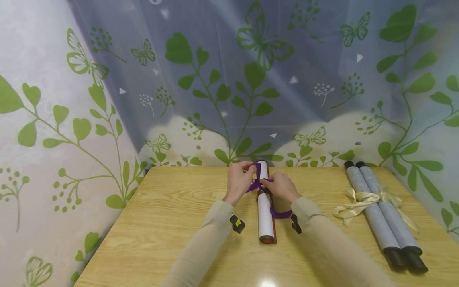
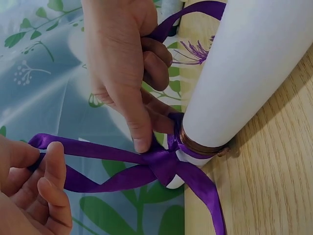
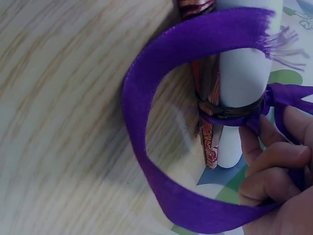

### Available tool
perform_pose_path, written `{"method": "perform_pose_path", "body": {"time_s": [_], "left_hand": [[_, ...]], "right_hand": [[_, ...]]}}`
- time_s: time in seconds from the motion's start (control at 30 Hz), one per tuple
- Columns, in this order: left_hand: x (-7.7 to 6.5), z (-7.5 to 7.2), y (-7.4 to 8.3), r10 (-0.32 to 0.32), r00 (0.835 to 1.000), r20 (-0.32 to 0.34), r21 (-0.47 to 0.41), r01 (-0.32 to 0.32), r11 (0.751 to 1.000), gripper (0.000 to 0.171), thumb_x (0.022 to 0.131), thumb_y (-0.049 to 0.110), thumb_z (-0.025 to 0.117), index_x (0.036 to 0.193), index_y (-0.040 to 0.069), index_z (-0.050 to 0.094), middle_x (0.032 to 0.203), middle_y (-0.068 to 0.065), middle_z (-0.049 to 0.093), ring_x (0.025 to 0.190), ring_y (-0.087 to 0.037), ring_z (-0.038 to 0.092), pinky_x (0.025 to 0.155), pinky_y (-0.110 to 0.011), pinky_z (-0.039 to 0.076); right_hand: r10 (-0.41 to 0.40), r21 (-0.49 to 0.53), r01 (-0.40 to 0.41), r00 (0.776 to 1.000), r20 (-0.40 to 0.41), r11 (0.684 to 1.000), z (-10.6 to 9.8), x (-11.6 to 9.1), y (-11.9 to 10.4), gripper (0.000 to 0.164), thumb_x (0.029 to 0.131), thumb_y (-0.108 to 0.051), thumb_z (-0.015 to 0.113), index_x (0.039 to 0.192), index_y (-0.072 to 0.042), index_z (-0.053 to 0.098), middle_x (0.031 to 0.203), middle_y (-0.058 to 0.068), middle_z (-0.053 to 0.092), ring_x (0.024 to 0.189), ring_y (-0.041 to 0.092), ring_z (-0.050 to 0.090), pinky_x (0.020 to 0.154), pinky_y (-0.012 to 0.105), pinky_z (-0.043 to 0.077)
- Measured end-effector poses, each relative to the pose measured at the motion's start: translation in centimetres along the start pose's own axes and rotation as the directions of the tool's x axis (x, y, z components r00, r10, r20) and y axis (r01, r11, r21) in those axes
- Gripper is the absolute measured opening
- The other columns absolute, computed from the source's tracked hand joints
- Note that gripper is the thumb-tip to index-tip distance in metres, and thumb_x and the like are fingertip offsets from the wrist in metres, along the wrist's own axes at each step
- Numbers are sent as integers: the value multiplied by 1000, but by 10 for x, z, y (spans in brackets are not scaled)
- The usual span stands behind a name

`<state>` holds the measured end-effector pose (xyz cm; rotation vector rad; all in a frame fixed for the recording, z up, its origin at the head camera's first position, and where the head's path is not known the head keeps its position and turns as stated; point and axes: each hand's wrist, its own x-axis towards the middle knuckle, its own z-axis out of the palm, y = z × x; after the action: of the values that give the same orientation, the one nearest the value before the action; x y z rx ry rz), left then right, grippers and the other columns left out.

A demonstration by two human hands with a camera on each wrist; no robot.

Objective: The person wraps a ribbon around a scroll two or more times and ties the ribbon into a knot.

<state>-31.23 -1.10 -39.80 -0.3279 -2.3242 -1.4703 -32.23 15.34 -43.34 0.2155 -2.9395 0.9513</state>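
A white scroll-like roll (image 1: 265, 217), with a dark end cap, lies lengthwise on the table. Around it run a thin brown cord (image 3: 230, 111) and a purple ribbon (image 2: 161, 164) with a knot. My left hand (image 1: 238, 179) pinches a ribbon loop drawn out from the knot, its fingertips showing in the left wrist view. At the knot, my right hand (image 1: 283, 186) presses thumb and finger on the ribbon, while its curled fingers hold the frayed tail (image 3: 142, 112). That tail arcs out to the right of the roll. A red patterned strip (image 3: 211, 142) lies along the roll's side.
Two grey rolls (image 1: 381, 215) with black ends lie side by side at the table's right, tied with a cream ribbon (image 1: 358, 203). A leaf-patterned curtain (image 1: 222, 99) hangs behind the wooden table (image 1: 161, 223).
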Motion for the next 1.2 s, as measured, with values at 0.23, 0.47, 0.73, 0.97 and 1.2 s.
{"method": "perform_pose_path", "body": {"time_s": [0.23, 0.47, 0.73, 0.97, 1.2], "left_hand": [[-1, 0, 0, -24, 999, 22, -8, 24, 1000, 15, 92, 14, 65, 98, 7, 77, 81, -9, 74, 49, -8, 61, 42, -24, 47], [-1, -1, -2, -22, 999, 27, 1, 22, 1000, 16, 93, 14, 64, 98, 6, 77, 81, -10, 75, 48, -8, 60, 41, -23, 43], [0, -1, -2, -15, 999, 36, 14, 15, 1000, 17, 94, 15, 63, 100, 6, 77, 84, -13, 75, 47, -6, 59, 40, -22, 42], [-1, -1, -4, -18, 1000, 25, 17, 17, 1000, 17, 94, 16, 64, 98, 6, 77, 80, -9, 74, 51, -16, 66, 43, -23, 48], [-1, -1, -4, -17, 1000, 16, 20, 17, 1000, 17, 94, 16, 64, 97, 7, 78, 77, -7, 74, 52, -20, 67, 44, -23, 50]], "right_hand": [[-53, 107, 46, 997, 60, 993, -1, 2, 7, 22, 90, -25, 70, 87, -4, 78, 75, 8, 73, 61, 12, 58, 59, 24, 45], [-79, 241, 55, 993, 88, 969, -1, 5, 15, 24, 93, -23, 67, 96, -2, 77, 86, 13, 75, 75, 25, 67, 64, 27, 51], [-20, 197, 19, 1000, 2, 980, 3, 5, 14, 25, 91, -25, 69, 96, -2, 78, 91, 13, 76, 71, 13, 62, 64, 25, 49], [-38, 145, 42, 999, -34, 989, 5, 5, 15, 18, 90, -19, 69, 87, -5, 80, 80, 10, 75, 62, 11, 57, 58, 23, 44], [-12, 155, 21, 998, -59, 988, 7, 5, 14, 26, 85, -12, 73, 106, 2, 71, 89, 13, 75, 76, 19, 67, 65, 28, 51]]}}
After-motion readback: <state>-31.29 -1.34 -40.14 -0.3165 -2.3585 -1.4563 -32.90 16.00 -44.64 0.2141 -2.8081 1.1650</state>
